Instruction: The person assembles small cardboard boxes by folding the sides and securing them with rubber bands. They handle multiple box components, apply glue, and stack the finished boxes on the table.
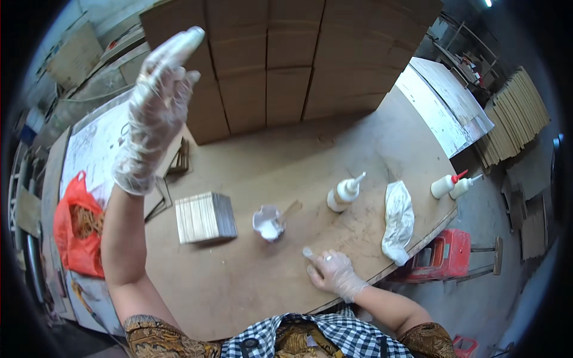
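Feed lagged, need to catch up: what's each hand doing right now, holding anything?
Left hand: gloved, raised in the air, fingers open, holding nothing.
Right hand: gloved, resting on the table, loosely curled, nothing visibly held.

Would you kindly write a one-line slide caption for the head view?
Gloved left hand raised, gloved right hand resting on a wooden worktable beside a glue cup.

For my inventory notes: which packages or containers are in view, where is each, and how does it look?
Glue bottle: table centre, cream, white nozzle.
Two bottles: right table edge, cream; red and white nozzles.
Cup: centre, white, crumpled.
Plastic bag: left, red.
Cardboard boxes: stacked behind, brown.
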Action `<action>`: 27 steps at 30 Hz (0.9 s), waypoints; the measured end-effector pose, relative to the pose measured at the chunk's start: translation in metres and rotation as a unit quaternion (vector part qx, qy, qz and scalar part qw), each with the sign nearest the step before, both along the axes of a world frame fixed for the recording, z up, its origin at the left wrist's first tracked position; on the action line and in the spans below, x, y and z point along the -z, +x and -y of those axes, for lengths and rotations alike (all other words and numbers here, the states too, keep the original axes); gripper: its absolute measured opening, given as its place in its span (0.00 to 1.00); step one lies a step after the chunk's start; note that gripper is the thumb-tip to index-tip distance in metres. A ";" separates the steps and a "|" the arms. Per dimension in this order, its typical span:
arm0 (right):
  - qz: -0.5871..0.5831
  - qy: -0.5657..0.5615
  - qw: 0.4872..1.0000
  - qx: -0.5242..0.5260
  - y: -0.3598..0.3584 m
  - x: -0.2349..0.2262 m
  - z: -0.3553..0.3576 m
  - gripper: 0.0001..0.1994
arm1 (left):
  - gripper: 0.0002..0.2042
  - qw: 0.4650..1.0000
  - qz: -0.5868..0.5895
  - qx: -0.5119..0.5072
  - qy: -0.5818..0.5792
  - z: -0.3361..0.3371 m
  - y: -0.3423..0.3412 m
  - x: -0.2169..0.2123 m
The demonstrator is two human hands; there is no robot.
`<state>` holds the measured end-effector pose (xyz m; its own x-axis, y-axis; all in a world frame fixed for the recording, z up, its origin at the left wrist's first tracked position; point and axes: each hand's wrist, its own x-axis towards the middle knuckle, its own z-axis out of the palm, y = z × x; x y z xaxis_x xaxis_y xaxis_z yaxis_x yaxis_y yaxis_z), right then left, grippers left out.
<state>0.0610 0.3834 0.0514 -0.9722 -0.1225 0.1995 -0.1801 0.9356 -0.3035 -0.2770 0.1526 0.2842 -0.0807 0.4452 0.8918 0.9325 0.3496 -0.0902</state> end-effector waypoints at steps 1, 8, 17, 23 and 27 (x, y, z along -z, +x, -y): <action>-0.014 -0.006 1.000 -0.002 0.001 0.001 0.001 0.23 | 0.16 0.996 0.031 0.078 0.010 0.008 0.017 0.019; -0.071 -0.018 0.997 0.004 0.005 0.016 0.007 0.15 | 0.14 0.932 0.356 0.061 -0.034 0.122 0.163 0.184; -0.082 -0.029 0.995 0.041 0.016 0.033 -0.002 0.15 | 0.37 0.889 0.439 0.034 -0.127 0.226 0.223 0.216; -0.061 -0.090 0.993 0.050 0.009 0.030 0.001 0.13 | 0.60 0.892 0.346 -0.140 -0.255 0.174 0.164 0.204; -0.064 -0.064 0.995 0.039 0.014 0.026 0.001 0.14 | 0.68 0.851 0.366 -0.182 -0.330 0.143 0.138 0.189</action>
<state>0.0752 0.3820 0.0251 -0.9431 -0.0138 0.3323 -0.1544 0.9030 -0.4009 -0.1390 0.0095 0.0951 -0.7464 0.6566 0.1082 0.6643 0.7254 0.1804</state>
